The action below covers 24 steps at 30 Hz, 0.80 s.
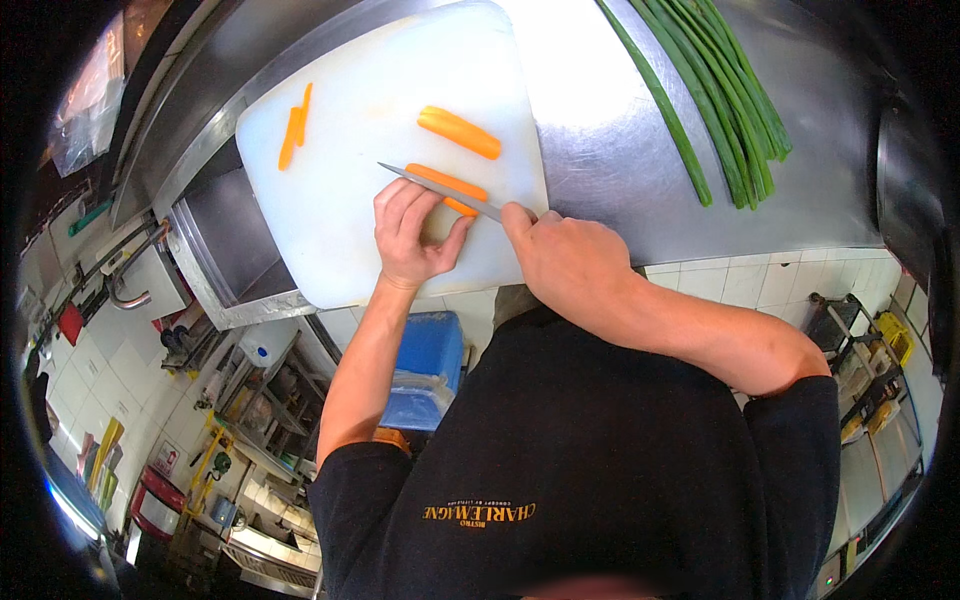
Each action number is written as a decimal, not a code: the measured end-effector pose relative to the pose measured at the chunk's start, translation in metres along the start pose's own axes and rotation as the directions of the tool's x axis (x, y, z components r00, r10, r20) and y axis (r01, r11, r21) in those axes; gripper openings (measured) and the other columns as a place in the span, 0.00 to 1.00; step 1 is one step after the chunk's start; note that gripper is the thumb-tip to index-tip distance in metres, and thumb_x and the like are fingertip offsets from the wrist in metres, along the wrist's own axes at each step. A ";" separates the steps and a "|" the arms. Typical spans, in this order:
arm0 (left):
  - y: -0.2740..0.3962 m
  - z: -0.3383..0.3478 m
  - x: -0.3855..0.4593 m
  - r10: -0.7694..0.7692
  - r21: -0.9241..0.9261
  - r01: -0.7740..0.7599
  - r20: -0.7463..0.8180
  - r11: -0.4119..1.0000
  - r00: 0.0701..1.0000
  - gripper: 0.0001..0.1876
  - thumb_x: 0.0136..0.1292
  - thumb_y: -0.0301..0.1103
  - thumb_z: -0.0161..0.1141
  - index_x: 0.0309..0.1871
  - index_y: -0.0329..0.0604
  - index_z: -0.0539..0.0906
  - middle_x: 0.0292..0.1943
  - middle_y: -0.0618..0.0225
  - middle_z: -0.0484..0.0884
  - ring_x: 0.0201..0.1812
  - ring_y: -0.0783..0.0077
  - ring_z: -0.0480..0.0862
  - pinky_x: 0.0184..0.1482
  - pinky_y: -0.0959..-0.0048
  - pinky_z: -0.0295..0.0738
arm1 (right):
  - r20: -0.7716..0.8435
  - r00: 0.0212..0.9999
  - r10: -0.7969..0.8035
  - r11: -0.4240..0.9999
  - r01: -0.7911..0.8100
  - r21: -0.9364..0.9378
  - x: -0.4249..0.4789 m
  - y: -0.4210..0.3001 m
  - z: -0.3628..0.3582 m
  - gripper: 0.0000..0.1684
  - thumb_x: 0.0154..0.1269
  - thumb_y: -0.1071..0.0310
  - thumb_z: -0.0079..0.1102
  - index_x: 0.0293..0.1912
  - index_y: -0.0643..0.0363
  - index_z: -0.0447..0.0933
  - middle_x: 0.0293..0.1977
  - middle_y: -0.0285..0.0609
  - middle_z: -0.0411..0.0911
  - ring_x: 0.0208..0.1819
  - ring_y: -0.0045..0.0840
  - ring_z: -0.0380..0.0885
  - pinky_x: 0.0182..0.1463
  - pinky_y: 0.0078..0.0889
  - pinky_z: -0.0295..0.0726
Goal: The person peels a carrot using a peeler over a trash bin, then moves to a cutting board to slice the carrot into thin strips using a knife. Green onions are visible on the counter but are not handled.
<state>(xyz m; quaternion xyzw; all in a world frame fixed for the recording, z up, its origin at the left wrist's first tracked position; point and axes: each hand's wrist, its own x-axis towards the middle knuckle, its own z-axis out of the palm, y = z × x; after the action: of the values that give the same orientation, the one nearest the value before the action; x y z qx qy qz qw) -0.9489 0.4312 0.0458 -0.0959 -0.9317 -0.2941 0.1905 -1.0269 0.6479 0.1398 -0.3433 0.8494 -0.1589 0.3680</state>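
My right hand (574, 251) grips a kitchen knife (442, 190) by its handle, which the fingers mostly hide. Its blade points to the upper left and lies along the top of a carrot piece (454, 181), with orange showing on both sides of the steel. Curled fingertips and thumb of my left hand (415, 229) hold the near side of that piece against a white cutting board (330, 232). Just beyond lies a second carrot piece (459, 133), flat and apart from the blade. Two thin carrot slices (288, 139) rest at the board's far left, touching each other.
The board sits on a stainless steel counter (600, 150), overlapping a sink (236, 232) at left. Several long green scallion stalks (724, 112) lie on the counter at right. Below the counter stands a blue bin (427, 352), near my left forearm.
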 end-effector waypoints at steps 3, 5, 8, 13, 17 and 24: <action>0.002 -0.001 0.002 0.003 0.006 -0.003 -0.002 1.000 1.000 0.26 0.41 0.30 0.80 0.46 0.39 0.83 0.47 0.60 0.81 0.51 0.55 0.77 0.54 0.61 0.75 | -0.005 1.000 -0.001 1.000 0.001 0.015 0.000 0.001 0.002 0.13 0.71 0.68 0.50 0.49 0.67 0.70 0.27 0.51 0.83 0.28 0.41 0.87 0.28 0.41 0.85; 0.002 -0.001 0.003 0.000 -0.001 0.000 -0.010 1.000 1.000 0.26 0.41 0.30 0.80 0.46 0.39 0.83 0.47 0.60 0.81 0.51 0.55 0.78 0.54 0.62 0.75 | 0.005 1.000 -0.002 1.000 0.002 0.004 0.001 0.001 0.002 0.12 0.71 0.68 0.50 0.49 0.67 0.70 0.26 0.51 0.83 0.27 0.41 0.87 0.28 0.41 0.85; 0.001 0.000 0.002 -0.005 -0.013 0.005 -0.015 1.000 1.000 0.26 0.40 0.29 0.80 0.46 0.39 0.83 0.47 0.60 0.81 0.51 0.55 0.78 0.54 0.62 0.75 | 0.025 1.000 -0.004 1.000 0.004 -0.001 0.002 0.002 0.001 0.12 0.71 0.68 0.50 0.48 0.67 0.70 0.26 0.50 0.83 0.28 0.41 0.87 0.28 0.41 0.86; 0.002 -0.001 0.002 -0.026 -0.024 0.026 -0.001 0.999 1.000 0.26 0.40 0.30 0.80 0.45 0.39 0.83 0.46 0.61 0.81 0.51 0.55 0.78 0.54 0.62 0.75 | 0.037 0.999 0.016 0.999 -0.017 0.028 0.005 0.000 0.003 0.08 0.69 0.71 0.49 0.44 0.65 0.67 0.27 0.53 0.82 0.28 0.43 0.86 0.28 0.43 0.84; 0.002 -0.002 0.004 -0.035 -0.026 0.035 0.003 0.999 0.999 0.26 0.40 0.30 0.80 0.45 0.39 0.83 0.45 0.61 0.80 0.50 0.55 0.78 0.53 0.62 0.75 | -0.017 0.999 0.036 0.998 -0.035 0.043 0.005 -0.002 0.012 0.06 0.69 0.73 0.49 0.43 0.65 0.66 0.28 0.55 0.82 0.28 0.44 0.86 0.28 0.45 0.84; 0.001 -0.001 0.001 -0.053 -0.031 0.053 -0.002 0.998 0.999 0.25 0.40 0.30 0.79 0.45 0.39 0.83 0.45 0.59 0.81 0.50 0.53 0.78 0.54 0.61 0.75 | 0.023 0.999 0.039 0.999 -0.040 0.033 0.006 -0.003 0.007 0.07 0.69 0.73 0.49 0.43 0.65 0.66 0.28 0.55 0.82 0.28 0.46 0.86 0.28 0.47 0.84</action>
<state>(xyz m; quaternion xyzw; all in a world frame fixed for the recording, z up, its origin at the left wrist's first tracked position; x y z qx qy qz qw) -0.9492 0.4315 0.0476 -0.0737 -0.9290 -0.3135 0.1826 -1.0233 0.6414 0.1330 -0.3221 0.8490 -0.1618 0.3863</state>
